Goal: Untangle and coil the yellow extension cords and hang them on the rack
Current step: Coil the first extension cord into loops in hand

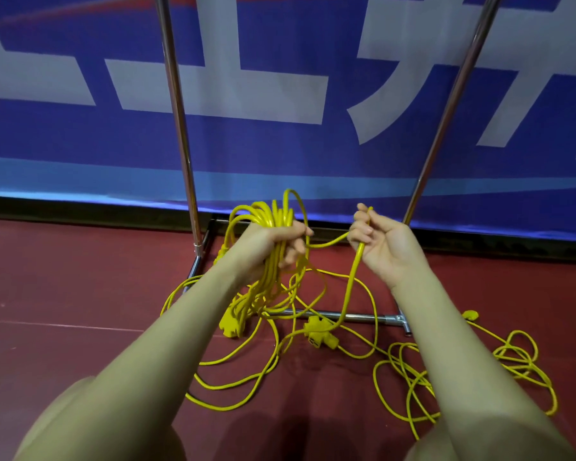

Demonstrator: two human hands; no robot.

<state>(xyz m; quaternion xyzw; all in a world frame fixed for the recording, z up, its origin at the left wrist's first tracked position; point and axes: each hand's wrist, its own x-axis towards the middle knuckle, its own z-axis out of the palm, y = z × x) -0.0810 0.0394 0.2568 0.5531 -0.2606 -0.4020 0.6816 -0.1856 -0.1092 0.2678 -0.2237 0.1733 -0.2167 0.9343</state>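
Head view: both grips (273,242) (379,241) clamped on yellow cords (270,217), dark-red floor (80,277), blue banner (280,144) behind.

The rack (346,316) stands at twelve o'clock, its base bar on the floor (64,277) and the banner (280,144) behind its two poles. Loose cord loops (463,377) lie at four o'clock. The left hand (273,244) holds the coil (270,217) at eleven o'clock of the socket block (316,331); the right hand (379,242) is at one o'clock.
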